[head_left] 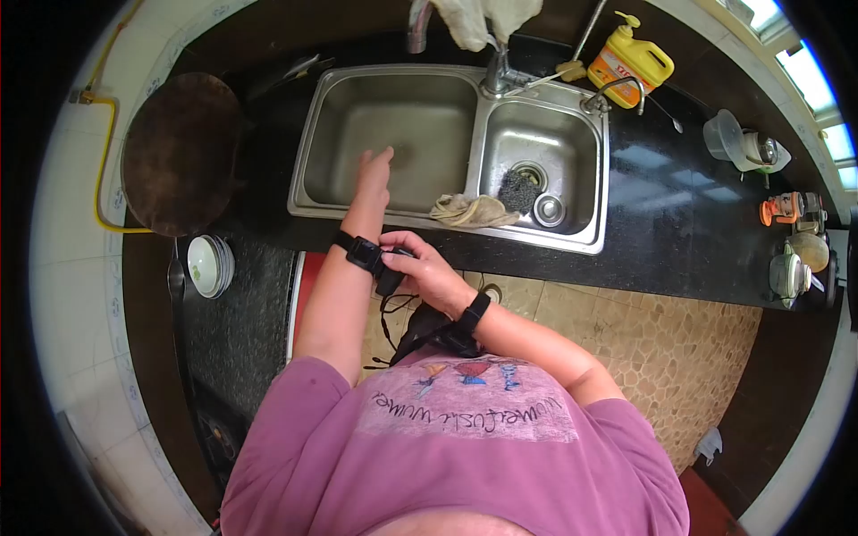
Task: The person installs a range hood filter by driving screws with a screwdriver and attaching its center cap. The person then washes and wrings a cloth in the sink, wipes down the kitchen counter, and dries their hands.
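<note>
My left hand (375, 179) reaches over the near-left part of the large sink basin (420, 98), fingers stretched out and holding nothing. Around its wrist sits a black wristband (363, 254) with a small dark unit. Right beside that band, my right hand (427, 272) has its fingers closed on a small black device (391, 275). Dark cables hang below it, in front of my shirt. Another black band (474, 311) circles my right wrist. A beige cloth (472, 211) drapes over the sink's front rim, right of my left hand.
The small basin holds a dark scrubber (517, 193) and a metal strainer (549, 210). A yellow pump bottle (629, 59) stands behind it. A round wooden board (181, 154) and stacked bowls (211, 266) lie left. Jars (790, 272) and a plastic container (726, 136) stand right.
</note>
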The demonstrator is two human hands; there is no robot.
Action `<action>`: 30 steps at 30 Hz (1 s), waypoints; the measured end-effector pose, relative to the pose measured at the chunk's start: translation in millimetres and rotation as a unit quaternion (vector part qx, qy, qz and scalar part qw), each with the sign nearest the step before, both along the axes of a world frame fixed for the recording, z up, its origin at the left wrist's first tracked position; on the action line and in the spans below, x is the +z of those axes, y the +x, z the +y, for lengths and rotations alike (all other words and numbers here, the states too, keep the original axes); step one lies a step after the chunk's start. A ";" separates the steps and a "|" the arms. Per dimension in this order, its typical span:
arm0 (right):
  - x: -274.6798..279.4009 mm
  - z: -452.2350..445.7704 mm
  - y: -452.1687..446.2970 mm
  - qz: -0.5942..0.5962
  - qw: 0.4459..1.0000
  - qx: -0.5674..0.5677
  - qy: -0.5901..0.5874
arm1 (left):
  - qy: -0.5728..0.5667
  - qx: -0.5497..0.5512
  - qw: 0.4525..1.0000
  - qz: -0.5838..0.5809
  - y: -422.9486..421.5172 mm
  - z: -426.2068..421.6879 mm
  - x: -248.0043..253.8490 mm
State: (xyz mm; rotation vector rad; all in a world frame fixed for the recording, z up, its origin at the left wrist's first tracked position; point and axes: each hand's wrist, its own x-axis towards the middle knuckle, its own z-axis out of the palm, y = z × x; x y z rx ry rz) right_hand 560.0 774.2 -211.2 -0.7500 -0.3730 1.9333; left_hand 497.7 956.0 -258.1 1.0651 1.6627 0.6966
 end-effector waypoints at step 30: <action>29.8 24.4 -56.2 -0.617 0.727 -0.169 0.249 | -0.278 -0.086 0.861 -0.418 -28.4 14.0 -51.1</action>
